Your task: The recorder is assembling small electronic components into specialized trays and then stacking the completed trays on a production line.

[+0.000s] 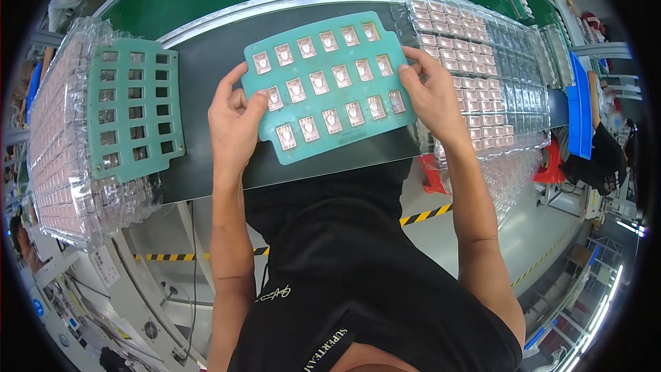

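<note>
Black shirt [344, 269] — beyond, empty green fixture plate [134, 107] on stacked clear trays [62, 165].

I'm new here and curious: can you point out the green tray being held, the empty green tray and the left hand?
filled green tray [344, 48]: head view, bare upper surface.
empty green tray [124, 52]: head view, top frame.
left hand [234, 120]: head view, back of hand.

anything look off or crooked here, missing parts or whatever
Nothing looks damaged or spilled. The green fixture plate, held by the left hand and right hand, sits tilted on the dark mat, every pocket filled. The second green plate lies empty on the left blister tray stack.
</note>
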The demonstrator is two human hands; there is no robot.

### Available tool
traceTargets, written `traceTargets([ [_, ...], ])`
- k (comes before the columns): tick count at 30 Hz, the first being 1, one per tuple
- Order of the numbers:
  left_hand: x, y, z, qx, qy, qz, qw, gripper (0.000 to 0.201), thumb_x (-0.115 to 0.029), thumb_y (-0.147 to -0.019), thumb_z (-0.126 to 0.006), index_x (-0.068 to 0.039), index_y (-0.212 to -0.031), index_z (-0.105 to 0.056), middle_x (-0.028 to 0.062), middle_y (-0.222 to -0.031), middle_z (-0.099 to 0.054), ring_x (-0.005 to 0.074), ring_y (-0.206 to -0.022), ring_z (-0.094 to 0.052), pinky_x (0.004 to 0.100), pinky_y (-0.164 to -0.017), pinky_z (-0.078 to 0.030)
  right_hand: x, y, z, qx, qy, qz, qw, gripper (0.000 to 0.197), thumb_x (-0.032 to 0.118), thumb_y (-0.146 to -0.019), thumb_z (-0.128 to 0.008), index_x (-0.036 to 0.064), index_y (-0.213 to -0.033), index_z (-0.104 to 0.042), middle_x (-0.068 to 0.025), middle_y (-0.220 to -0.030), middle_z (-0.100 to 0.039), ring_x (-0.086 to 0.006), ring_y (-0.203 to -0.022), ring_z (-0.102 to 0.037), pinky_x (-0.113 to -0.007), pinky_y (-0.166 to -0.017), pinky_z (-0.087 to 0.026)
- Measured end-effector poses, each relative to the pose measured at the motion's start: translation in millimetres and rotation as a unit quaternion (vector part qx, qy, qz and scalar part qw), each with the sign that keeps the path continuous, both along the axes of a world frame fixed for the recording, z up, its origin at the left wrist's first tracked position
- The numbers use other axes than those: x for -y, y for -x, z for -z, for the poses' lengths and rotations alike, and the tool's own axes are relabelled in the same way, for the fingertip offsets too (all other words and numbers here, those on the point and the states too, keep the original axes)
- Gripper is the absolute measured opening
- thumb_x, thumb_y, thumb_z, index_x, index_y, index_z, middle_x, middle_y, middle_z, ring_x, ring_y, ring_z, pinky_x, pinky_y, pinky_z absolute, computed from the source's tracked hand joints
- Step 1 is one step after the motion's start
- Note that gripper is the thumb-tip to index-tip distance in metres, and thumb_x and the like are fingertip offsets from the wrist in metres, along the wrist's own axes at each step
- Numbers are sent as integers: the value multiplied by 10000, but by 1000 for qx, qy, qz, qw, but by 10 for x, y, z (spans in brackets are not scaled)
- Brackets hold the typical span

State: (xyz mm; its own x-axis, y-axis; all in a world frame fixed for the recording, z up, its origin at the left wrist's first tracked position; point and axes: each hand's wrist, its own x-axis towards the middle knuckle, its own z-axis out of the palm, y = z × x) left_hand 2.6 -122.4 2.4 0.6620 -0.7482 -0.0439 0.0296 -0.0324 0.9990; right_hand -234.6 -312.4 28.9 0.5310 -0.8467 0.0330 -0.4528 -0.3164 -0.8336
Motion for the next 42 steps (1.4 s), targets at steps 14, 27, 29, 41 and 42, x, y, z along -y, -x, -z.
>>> traceTargets([
  [14, 0, 8, 55, -40, 36, -4, 999, 505, -16, -931, -631, 85, -1393, -454, 53, -832, -655, 48, -728, -579, 194, -624, -435, -345, -279, -242, -83, 329, -103, 935, 187, 138, -839, -724, 111, -1022, -753, -126, -1192, -574, -353, -1120, -497, -437, -935, -448],
  [27, -86, -82, 139, 38, -12, -4, 999, 443, -102, -974, -611, 61, -1372, -507, 33, -835, -654, 41, -737, -557, 203, -659, -428, -165, -41, -200, -50, 233, -49, 970, 416, 166, -904, -651, 38, -1298, -610, -178, -1307, -566, -331, -1146, -546, -420, -1005, -434],
  [29, -110, -56, 129, 26, -16, -13, 999, 426, -119, -982, -605, 66, -1356, -517, 36, -843, -661, 37, -731, -552, 203, -648, -424, -130, 6, -127, -12, 118, -19, 993, 420, 184, -928, -634, -1, -1303, -595, -192, -1274, -596, -311, -1094, -591, -401, -959, -466],
  [41, -78, -26, 61, -122, 2, 44, 992, 337, -96, -991, -585, 99, -1262, -542, 142, -1126, -681, 140, -980, -638, 275, -889, -484, -52, 7, -152, 31, -206, 0, 978, 408, 274, -952, -631, -46, -1206, -639, -34, -903, -650, -77, -802, -553, -257, -661, -450],
  [42, -90, -30, 73, -133, 6, 38, 990, 331, -92, -991, -584, 97, -1259, -543, 142, -1123, -683, 140, -981, -639, 276, -886, -484, -21, -2, -91, 19, -218, 1, 976, 373, 274, -949, -635, -23, -1175, -653, -21, -892, -644, -62, -770, -528, -255, -608, -421],
])
